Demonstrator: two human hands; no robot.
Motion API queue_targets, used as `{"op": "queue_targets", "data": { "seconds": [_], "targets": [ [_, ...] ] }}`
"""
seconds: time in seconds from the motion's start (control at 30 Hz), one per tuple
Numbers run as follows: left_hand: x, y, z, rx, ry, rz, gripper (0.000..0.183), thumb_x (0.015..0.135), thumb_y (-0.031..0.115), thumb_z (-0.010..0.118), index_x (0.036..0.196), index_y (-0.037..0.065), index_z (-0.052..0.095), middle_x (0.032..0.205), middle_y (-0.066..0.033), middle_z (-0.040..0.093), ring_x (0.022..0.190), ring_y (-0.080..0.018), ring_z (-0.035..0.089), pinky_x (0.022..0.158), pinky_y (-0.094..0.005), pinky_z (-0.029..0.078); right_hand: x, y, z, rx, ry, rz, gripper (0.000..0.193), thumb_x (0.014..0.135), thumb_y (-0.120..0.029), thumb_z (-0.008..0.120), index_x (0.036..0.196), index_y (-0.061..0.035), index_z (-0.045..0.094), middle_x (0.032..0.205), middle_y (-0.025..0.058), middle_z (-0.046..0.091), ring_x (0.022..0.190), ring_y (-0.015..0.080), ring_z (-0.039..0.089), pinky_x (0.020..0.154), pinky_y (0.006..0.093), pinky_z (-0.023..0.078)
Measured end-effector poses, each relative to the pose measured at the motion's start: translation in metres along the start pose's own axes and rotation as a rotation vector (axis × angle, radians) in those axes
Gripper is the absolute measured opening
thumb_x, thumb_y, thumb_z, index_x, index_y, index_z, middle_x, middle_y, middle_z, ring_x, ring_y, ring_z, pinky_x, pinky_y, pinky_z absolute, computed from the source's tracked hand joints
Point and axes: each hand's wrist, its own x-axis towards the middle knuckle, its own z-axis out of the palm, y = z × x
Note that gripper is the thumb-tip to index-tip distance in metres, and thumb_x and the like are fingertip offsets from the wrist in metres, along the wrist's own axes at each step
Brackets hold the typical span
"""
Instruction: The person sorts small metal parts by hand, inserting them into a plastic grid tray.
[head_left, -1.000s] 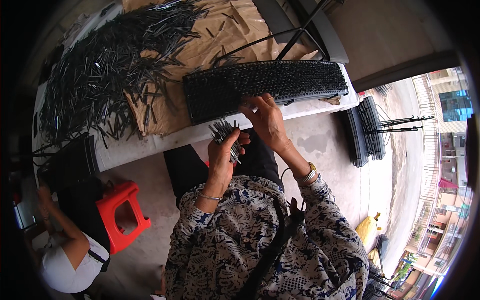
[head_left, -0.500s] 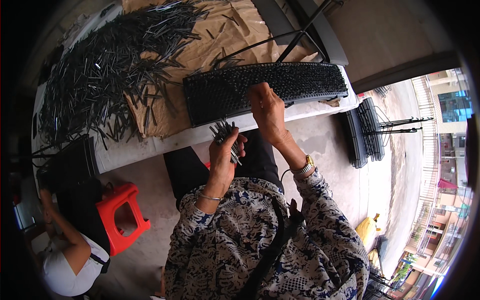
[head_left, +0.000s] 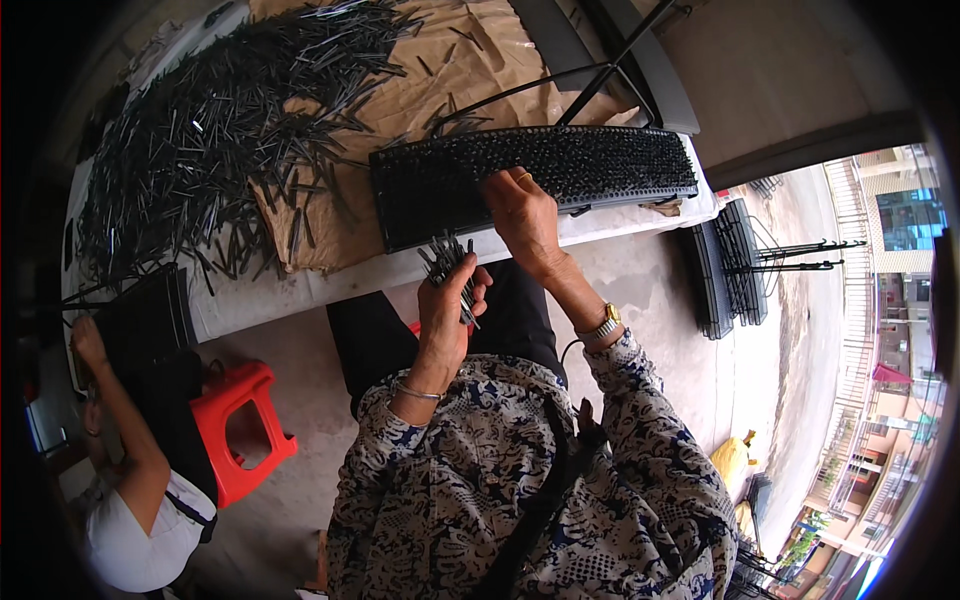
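My left hand (head_left: 442, 318) is closed around a bundle of thin dark strips (head_left: 446, 262), their ends fanning out above the thumb. Over the near side of a long black perforated panel (head_left: 600, 165), my right hand (head_left: 526, 222) has its fingers pinched together. Whatever is between those fingertips is hidden. The panel's right and middle parts are densely covered with small upright pieces, while its left part looks smoother and dark. A large heap of loose dark strips (head_left: 215, 140) lies on the left of the table.
Brown paper (head_left: 500, 50) covers part of the white-topped table (head_left: 280, 312). Black metal rods (head_left: 600, 80) rise behind the panel. Red stool (head_left: 225, 480) and another person (head_left: 150, 500) are at left. Stacked black panels (head_left: 725, 275) stand on the floor at right.
My right hand has shifted slightly left and down along the panel. My left hand stays nearly still with the strips. The other person's arm at left has moved up toward the table.
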Motion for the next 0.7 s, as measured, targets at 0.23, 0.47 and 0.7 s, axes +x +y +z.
{"op": "queue_targets", "data": {
  "seconds": [0.23,0.47,0.7],
  "targets": [
    [0.002,0.0,-0.001,0.012,0.022,0.02,0.015,0.085,0.017,0.067,0.086,0.005,0.06,0.074,-0.0067,0.063,0.056,-0.007,0.051,0.043,-0.0202,0.036,-0.004,-0.008,-0.019,0.134,-0.187,0.036,0.013,0.085,-0.015,0.064,0.092,-0.0049,0.064,0.081,0.009,0.06,0.071,0.0219,0.062,0.059,0.0315,0.048],
    [0.005,0.004,0.002,0.04,0.08,0.004,0.022,0.084,0.021,0.069,0.095,0.005,0.06,0.081,-0.0093,0.067,0.064,-0.011,0.06,0.047,-0.0213,0.041,-0.009,-0.015,-0.036,0.428,-0.516,0.258,0.008,0.087,-0.009,0.059,0.09,-0.0016,0.06,0.071,0.0056,0.061,0.066,0.0133,0.06,0.056,0.0267,0.045],
    [0.008,0.012,0.005,0.017,0.094,0.0,0.022,0.085,0.021,0.069,0.097,0.005,0.061,0.083,-0.0095,0.068,0.07,-0.0144,0.064,0.049,-0.0231,0.045,0.016,-0.007,-0.01,0.23,0.077,0.028,0.005,0.085,-0.004,0.06,0.089,-0.0029,0.056,0.073,0.0086,0.059,0.062,0.0177,0.06,0.054,0.0287,0.045]
  ]
}}
